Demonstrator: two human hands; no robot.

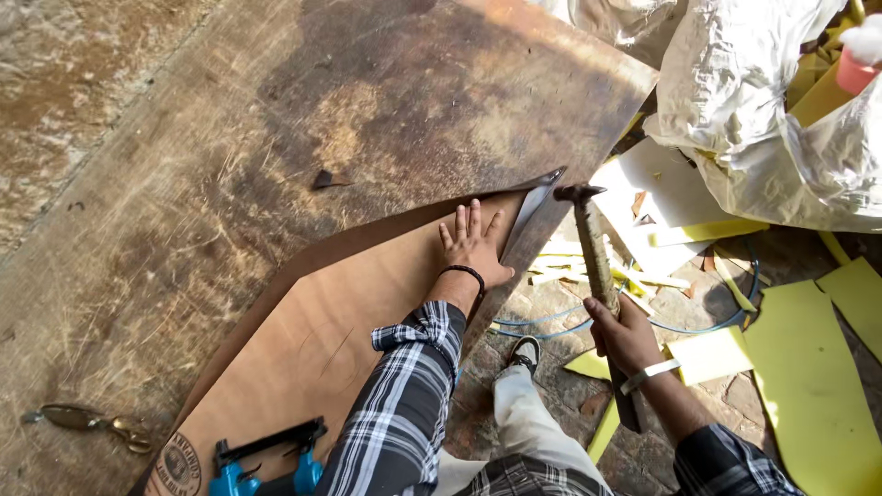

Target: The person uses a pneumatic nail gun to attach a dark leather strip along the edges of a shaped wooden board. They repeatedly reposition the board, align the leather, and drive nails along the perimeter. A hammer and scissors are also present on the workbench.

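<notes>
My left hand [473,243] lies flat, fingers spread, on a light brown plywood sheet [322,340] resting over a big dark stained board [276,138]. A thin grey metal strip [528,211] stands at the sheet's edge, just beside my fingers. My right hand [625,335] is clamped round a worn-handled hammer [593,248], its head near the strip's top. Yellow offcuts [808,367], white plastic sacks [781,110] and a blue tool [266,464] crowd around.

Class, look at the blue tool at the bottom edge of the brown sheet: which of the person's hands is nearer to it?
Left. The left hand lies flat on the brown sheet above the blue tool; the right hand, holding the hammer, is off the sheet, farther right.
</notes>
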